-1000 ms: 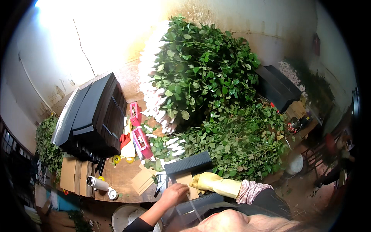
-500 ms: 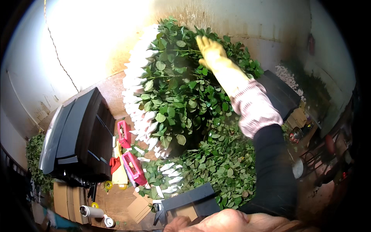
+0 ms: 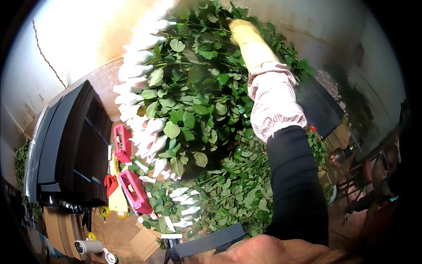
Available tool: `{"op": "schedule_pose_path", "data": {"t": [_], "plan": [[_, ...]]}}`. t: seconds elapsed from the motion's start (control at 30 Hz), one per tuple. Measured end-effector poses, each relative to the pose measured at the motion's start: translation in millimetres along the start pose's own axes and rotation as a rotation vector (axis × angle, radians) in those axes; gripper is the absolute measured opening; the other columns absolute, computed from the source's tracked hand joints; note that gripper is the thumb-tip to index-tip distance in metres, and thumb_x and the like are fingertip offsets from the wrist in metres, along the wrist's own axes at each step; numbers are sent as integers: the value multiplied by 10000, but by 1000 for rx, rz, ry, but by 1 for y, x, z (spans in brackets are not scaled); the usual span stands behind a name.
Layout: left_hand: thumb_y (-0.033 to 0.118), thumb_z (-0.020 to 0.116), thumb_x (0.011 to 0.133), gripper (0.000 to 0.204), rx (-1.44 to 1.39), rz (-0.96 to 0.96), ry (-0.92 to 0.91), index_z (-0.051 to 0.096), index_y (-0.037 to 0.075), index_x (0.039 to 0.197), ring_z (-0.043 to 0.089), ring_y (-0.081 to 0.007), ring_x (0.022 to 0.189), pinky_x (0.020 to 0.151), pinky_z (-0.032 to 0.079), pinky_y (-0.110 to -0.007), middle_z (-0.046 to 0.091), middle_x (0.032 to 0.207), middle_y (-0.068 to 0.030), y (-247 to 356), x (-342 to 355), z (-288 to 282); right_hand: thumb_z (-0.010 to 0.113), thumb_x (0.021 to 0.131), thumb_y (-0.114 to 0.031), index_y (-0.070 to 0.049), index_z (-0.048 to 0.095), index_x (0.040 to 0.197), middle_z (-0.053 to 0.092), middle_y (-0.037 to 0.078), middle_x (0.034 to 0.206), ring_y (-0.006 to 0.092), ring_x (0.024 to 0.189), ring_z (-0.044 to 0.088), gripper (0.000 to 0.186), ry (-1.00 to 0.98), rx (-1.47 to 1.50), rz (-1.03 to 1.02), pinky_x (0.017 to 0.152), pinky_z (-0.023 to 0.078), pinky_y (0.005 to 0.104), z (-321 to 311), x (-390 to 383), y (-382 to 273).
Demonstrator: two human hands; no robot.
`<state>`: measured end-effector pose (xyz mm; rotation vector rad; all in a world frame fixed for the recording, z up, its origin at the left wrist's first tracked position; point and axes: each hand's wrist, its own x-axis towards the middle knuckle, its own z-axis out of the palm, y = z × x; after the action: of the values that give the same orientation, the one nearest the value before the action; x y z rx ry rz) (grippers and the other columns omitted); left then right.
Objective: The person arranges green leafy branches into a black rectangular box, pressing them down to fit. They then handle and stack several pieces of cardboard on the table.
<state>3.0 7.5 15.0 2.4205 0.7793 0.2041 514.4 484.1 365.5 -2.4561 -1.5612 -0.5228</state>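
Note:
My right hand (image 3: pixel 242 31), in a yellow glove with a striped pink cuff, reaches to the top of a tall pile of leafy stems (image 3: pixel 193 114). Its fingertips are among the leaves, so what they grip, if anything, is unclear. The stem ends along the pile's left side carry white mesh sleeves (image 3: pixel 136 86). Below it lie more leafy stems (image 3: pixel 237 193), with several loose white sleeves (image 3: pixel 187 207). My left hand is out of view.
Dark stacked sheets (image 3: pixel 66 141) stand at left, beside two pink tape dispensers (image 3: pixel 134 193) and red-and-yellow gloves (image 3: pixel 113 193). Cardboard (image 3: pixel 143 242), a white flask (image 3: pixel 88 246) and a ridged dark holder (image 3: pixel 206 240) sit near the front. A black box (image 3: pixel 321 110) stands at back right.
My right hand left the cardboard in the dark holder and rose forward into the top of the leafy pile. My left hand dropped out of view. The view has shifted toward the pile.

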Motion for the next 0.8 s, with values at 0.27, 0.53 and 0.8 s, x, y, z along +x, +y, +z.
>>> {"op": "schedule_pose_path", "data": {"t": [0.27,0.53,0.8], "plan": [[94,550,814,425,35,45,20,608,23,1229,513,-325,1224,1008,490,-357,555,1281,-130,0,-6,8,653,858,-122,-53,708,1079,687,112,979,293,1010,661,238,770,277,-280,883,511,389,14,-69,38],[93,529,812,469,172,109,63,593,19,1272,488,-336,1265,1038,478,-355,533,1320,-142,-13,-39,37,634,966,-425,-48,601,948,633,86,965,164,871,585,379,645,1675,-813,706,479,318,-40,-179,25],[110,663,814,304,152,237,109,673,46,1111,626,-278,1076,930,540,-355,659,1161,-62,33,-7,-20,694,837,-628,-82,538,1072,546,130,1143,332,1285,474,614,367,2203,-965,1132,355,571,129,-328,-10]]}}
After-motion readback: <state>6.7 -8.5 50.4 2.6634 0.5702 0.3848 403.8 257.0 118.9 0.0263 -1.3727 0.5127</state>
